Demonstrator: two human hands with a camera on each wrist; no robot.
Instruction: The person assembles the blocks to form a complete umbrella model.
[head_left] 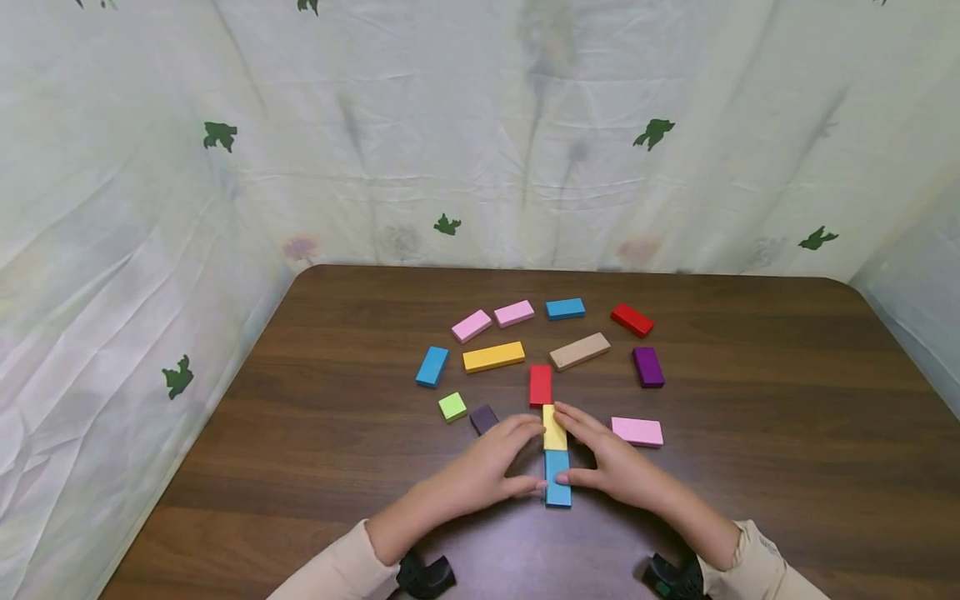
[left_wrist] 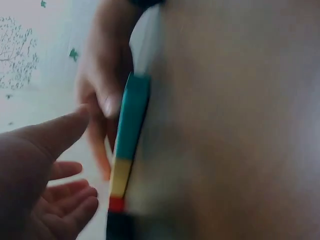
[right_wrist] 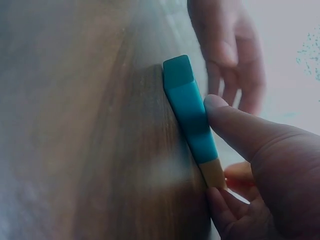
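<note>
A blue block (head_left: 558,492), a pale yellow block (head_left: 554,433) and a red block (head_left: 540,386) lie end to end on the table, the red one slightly offset to the left. My right hand (head_left: 618,462) is along the row's right side, its fingertips at the yellow block and its thumb at the blue one. On the left side is my left hand (head_left: 487,467), fingers loosely bent and thumb near the blue block. The left wrist view shows a gap between that hand and the blue block (left_wrist: 132,117). A dark block (head_left: 483,419) lies partly hidden behind the left hand.
Around the row lie a green block (head_left: 452,407), an orange block (head_left: 493,357), a tan block (head_left: 580,352), a purple block (head_left: 648,367) and a pink block (head_left: 637,432). More blue, pink and red blocks lie farther back. A white curtain (head_left: 480,125) hangs behind the table.
</note>
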